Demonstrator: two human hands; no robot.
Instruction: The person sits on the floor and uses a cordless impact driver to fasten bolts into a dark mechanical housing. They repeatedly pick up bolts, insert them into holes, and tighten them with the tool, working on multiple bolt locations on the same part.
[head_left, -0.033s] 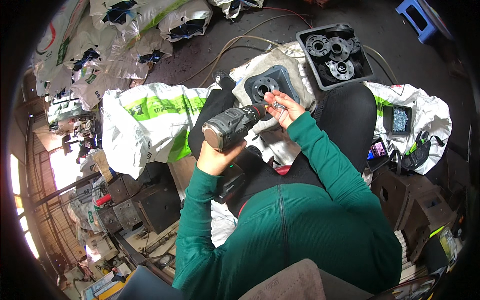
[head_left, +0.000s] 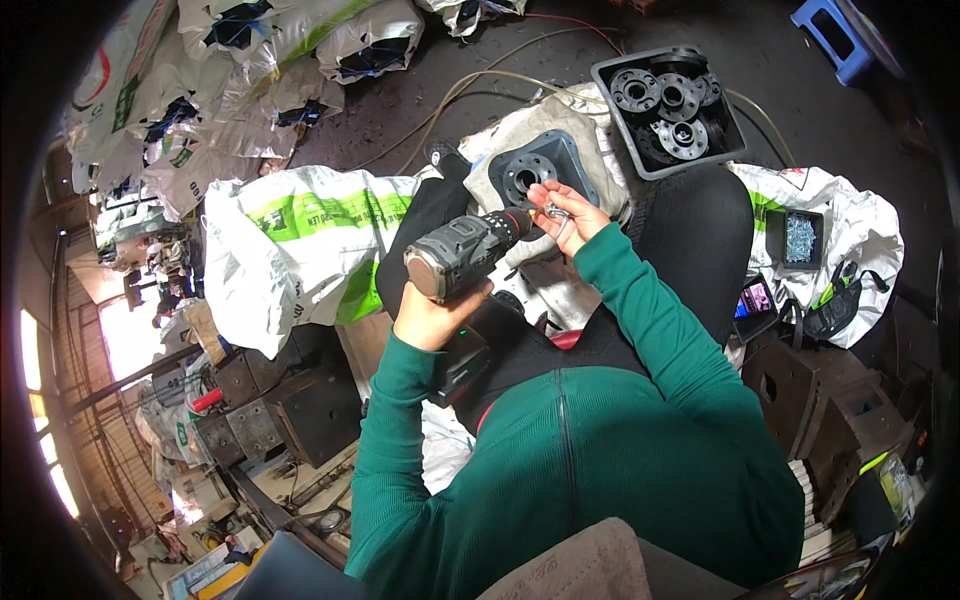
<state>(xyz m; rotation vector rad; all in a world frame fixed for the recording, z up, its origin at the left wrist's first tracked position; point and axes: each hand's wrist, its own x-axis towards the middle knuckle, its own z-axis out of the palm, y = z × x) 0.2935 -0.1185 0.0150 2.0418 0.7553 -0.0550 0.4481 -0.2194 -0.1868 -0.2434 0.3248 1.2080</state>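
My left hand (head_left: 428,318) is wrapped round the grip of a grey and black cordless drill (head_left: 458,256), which points up and to the right. The drill's chuck end is close to the fingers of my right hand (head_left: 566,222). In that hand, fingers curled, are small shiny metal screws (head_left: 557,211); how many I cannot tell. Just beyond both hands, a round black flange (head_left: 528,178) with a centre hole and bolt holes sits in a grey square-rimmed housing (head_left: 578,163). The housing rests on pale cloth (head_left: 480,140) between my legs.
A black crate (head_left: 645,165) of round metal flanges stands at the far right. Beyond my right leg are a small box of screws (head_left: 800,240), a phone (head_left: 754,300) and a black glove or strap (head_left: 835,308) on a white sack. Stuffed sacks (head_left: 200,130) and hoses (head_left: 440,110) lie far left.
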